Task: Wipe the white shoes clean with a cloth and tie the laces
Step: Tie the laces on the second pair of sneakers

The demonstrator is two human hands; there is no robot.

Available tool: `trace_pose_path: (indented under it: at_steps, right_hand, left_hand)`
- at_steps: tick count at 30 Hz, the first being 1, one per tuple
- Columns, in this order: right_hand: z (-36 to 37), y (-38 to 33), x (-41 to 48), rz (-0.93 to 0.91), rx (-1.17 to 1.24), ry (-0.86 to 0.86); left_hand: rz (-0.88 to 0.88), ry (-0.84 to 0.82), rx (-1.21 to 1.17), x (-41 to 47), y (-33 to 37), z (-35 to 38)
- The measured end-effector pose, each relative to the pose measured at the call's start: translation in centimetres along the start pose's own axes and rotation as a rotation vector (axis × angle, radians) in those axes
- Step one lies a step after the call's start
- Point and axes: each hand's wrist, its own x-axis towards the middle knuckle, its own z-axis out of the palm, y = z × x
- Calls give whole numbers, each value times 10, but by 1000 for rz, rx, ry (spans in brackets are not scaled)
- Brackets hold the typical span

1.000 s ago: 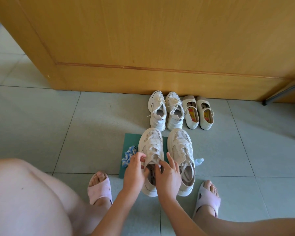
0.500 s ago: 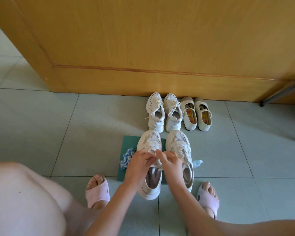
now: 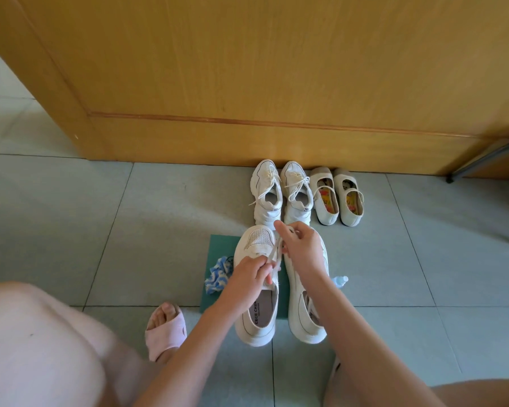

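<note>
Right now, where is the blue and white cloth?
The cloth lies bunched on the green mat, just left of the left sneaker, beside the left hand.

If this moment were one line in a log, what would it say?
step: tying laces | left hand: pinching lace | right hand: pulling lace | shoe: left white lace-up sneaker | blue-white crumpled cloth: idle
</note>
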Motion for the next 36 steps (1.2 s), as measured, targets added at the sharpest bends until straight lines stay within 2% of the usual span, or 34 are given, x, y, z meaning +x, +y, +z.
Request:
trace_pose_path:
  at_steps: [3,8,11,14,17,19,22,26,28,33,36]
  right_hand:
    - [1,4,12,16,-29,14]
    - [-2,21,12,-66,-317,143]
    - [-4,30,-3,37,-280,2]
    - [4,39,-16,170,-272,-194]
    - [11,42,-20,201,-86,-162]
    - [11,40,-22,169,-16,-73]
    - [9,37,-21,29,-102,-43]
    - [8,32,-12,-155,-201,-154]
    - [6,31,-6,-194,-288,-201]
    - [-7,34,-1,-218,-467,-295]
    - [-19,32,-2,-177,-442,-290]
  left_hand:
    - [0,-19,-10,3,-1,2]
    - [-113,30,-169,4,-6,-2]
    - [-204,39,-258,8,-9,-4]
    - [-201,31,-154,8,-3,-6]
    - [-136,35,-117,6,-3,-8]
    - [-151,69,-164,4,-4,-7]
    - [-169,57,-153,5,-1,-8]
    - [-110,-143,-38,6,10,-11]
    - [-101,-193,12,6,14,-12]
    - [-115,-84,-31,5,13,-14]
    - [-155,-20,-162,7,8,-15]
